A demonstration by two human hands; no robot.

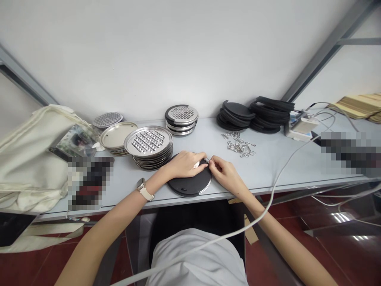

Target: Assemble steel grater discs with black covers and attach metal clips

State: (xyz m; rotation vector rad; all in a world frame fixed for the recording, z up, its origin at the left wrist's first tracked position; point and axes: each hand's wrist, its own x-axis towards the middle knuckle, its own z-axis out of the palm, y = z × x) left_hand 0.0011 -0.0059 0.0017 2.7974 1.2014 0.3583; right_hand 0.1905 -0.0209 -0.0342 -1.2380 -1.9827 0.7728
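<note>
A round black disc (190, 183) with a silvery edge showing at its right side lies at the table's front edge. My left hand (188, 163) rests across its top, its fingers closed at the far right rim; something small and white shows between the fingers. At that same rim my right hand (223, 171) pinches with thumb and forefinger. A small shiny bit shows between the two hands, too small to name. Just left of the disc stands a stack of round metal graters (148, 142). Several small metal clasps (239, 146) lie loose beyond my right hand.
Along the wall stand more graters with black rims (181, 115), black round covers (236, 113) and curved black pieces (269, 115). Pale discs (118, 134) and a cloth bag (32, 155) are at left. A white cable (275, 184) hangs across my right forearm.
</note>
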